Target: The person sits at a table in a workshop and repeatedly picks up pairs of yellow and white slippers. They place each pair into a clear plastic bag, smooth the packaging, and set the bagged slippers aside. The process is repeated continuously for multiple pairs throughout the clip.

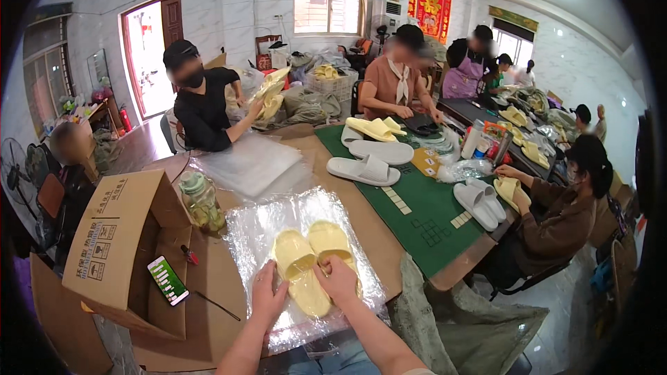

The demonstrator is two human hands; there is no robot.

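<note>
A pair of pale yellow slippers [310, 303] lies over a shiny clear plastic bag [250, 226] at the near edge of the table. Whether the slippers are inside the bag or on top of it, I cannot tell. At the left slipper's outer side is my left hand [269, 293], thumb and fingers apart, touching its edge. My right hand [338, 281] is closed on the inner edge of the right slipper, where the two slippers meet; its fingertips are partly hidden.
An open cardboard box [114, 250] stands left, beside a phone [167, 280] and a glass jar [201, 201]. Flat plastic bags [253, 167] lie beyond. Grey slippers [363, 171] rest on a green mat [417, 219]. Across the table, a person in black [201, 107] holds yellow slippers; others sit right.
</note>
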